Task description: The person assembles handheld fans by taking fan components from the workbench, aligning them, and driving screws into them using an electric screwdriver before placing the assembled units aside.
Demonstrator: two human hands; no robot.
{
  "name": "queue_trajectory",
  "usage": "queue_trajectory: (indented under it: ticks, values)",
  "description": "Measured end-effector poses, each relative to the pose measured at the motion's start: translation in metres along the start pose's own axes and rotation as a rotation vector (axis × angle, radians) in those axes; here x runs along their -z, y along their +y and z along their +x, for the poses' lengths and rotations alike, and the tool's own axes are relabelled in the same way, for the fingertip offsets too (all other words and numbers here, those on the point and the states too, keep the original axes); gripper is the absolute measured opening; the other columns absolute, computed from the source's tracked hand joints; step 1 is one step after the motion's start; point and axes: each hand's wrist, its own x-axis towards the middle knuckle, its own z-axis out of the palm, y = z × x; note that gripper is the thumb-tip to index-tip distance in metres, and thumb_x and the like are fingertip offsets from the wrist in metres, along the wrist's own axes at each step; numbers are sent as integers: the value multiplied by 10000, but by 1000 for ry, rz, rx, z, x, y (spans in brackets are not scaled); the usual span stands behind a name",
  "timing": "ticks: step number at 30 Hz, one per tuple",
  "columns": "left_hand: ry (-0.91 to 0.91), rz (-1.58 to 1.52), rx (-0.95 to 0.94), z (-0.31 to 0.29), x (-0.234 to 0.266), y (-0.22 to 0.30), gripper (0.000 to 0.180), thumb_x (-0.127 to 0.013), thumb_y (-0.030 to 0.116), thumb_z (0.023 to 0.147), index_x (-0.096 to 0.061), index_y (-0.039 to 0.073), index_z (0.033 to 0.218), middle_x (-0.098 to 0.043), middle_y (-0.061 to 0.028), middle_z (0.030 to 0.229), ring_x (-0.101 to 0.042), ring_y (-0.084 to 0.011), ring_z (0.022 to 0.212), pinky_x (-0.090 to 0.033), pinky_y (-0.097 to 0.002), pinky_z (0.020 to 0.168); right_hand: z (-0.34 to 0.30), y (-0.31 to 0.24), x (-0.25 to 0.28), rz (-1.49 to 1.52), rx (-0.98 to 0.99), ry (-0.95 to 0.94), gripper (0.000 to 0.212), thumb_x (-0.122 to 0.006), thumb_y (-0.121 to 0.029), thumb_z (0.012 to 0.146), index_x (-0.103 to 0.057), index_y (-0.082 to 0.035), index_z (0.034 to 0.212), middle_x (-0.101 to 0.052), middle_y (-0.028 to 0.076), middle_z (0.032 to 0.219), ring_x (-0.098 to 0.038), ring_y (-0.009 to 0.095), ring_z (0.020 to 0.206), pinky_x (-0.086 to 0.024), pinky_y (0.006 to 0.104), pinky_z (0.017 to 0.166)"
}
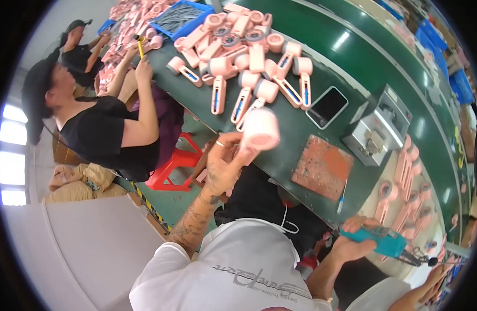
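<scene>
My left hand (222,168) is closed round the handle of a pink handheld-fan housing (262,129), its round head up and with small holes on one face. The housing is raised over the table's near edge. At the right, my right hand (355,243) is wrapped round a teal hand tool (381,240) with black parts and a cord at its far end. Beyond my left hand lies a pile of similar pink housings (256,57), several showing a blue strip in the handle. A worn reddish board (323,167) rests on the table between my hands.
A phone (327,107) and a grey metal fixture (378,127) stand on the green table (280,173). A thin blue-tipped tool (341,202) lies by the board. More pink housings (404,181) are at right. A co-worker (109,114) sits at left near a red stool (173,168); another person's hand (433,282) shows lower right.
</scene>
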Motion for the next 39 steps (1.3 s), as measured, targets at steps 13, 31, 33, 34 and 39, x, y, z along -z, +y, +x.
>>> queue_trajectory:
  ticks: [13, 31, 33, 34, 39]
  values:
    - [701, 253, -115, 188, 216, -27, 396, -652, 234, 956, -575, -85, 1176, -650, -104, 1030, -626, -164, 956, -509, -269, 858, -2, -7, -6, -40, -75, -6, 732, -586, -718, 858, -498, -12, 1031, -450, 55, 632, -446, 173, 545, -364, 296, 509]
    - [-854, 508, -568, 21, -272, 35, 265, -634, 346, 920, -676, 103, 1015, -680, -94, 836, -683, -311, 722, -536, -381, 615, -22, -46, 15, -197, -139, 104, 772, -677, -679, 828, -536, 48, 1046, -537, 72, 682, -538, 181, 588, -453, 314, 546]
    - [-1118, 601, -743, -3, -321, 0, 307, -576, 377, 942, -650, 107, 1069, -681, -109, 936, -693, -289, 794, -544, -400, 679, -25, -51, 18, -186, -149, 94, 770, -676, -678, 830, -537, 49, 1044, -537, 71, 683, -537, 180, 587, -452, 313, 547]
    - [-1117, 601, -743, -14, -333, -17, 307, -576, 377, 942, -650, 107, 1069, -681, -109, 936, -693, -289, 794, -544, -400, 679, -29, -52, 20, -198, -144, 87, 766, -671, -678, 834, -541, 48, 1041, -538, 71, 686, -539, 180, 588, -451, 314, 546]
    - [-1079, 684, -680, -28, -340, -46, 416, -529, 439, 947, -601, 101, 1178, -616, -156, 1156, -651, -320, 994, -510, -452, 799, -43, -60, 31, -222, -119, 116, 770, -674, -684, 827, -554, 45, 1041, -539, 64, 697, -547, 173, 603, -452, 311, 549]
